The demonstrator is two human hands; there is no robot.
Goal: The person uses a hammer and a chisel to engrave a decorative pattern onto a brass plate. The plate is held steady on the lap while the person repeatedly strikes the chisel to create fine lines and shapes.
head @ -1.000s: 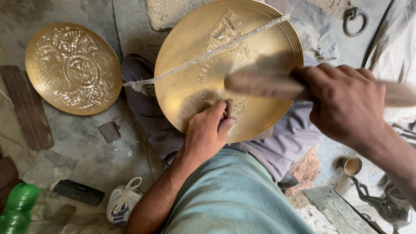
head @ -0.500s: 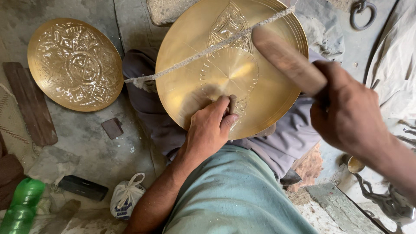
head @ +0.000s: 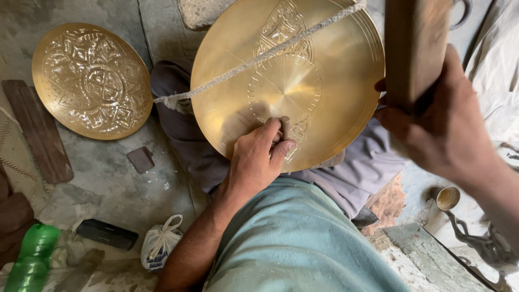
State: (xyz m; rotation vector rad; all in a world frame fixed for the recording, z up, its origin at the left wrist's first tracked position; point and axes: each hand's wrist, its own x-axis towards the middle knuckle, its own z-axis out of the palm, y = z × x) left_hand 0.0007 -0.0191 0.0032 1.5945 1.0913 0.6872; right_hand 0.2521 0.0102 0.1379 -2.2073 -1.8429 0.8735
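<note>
A large round brass plate (head: 324, 70) rests tilted on my lap, partly engraved near its middle, with a rough cord (head: 254, 57) stretched across its face. My left hand (head: 257, 162) presses a small metal chisel (head: 285, 127) point-down against the plate's lower part. My right hand (head: 438, 124) grips a thick wooden mallet (head: 413, 48), raised upright above the plate's right edge.
A finished embossed brass plate (head: 92, 81) lies on the stone floor at the left, beside a dark wooden strip (head: 38, 130). Near me lie a small dark block (head: 140, 159), a green plastic bottle (head: 32, 257), a knotted white bag (head: 159, 243) and a small metal cup (head: 446, 197).
My right hand has swung the wooden mallet up from lying across the plate to upright at the right. The left hand and chisel have stayed in place.
</note>
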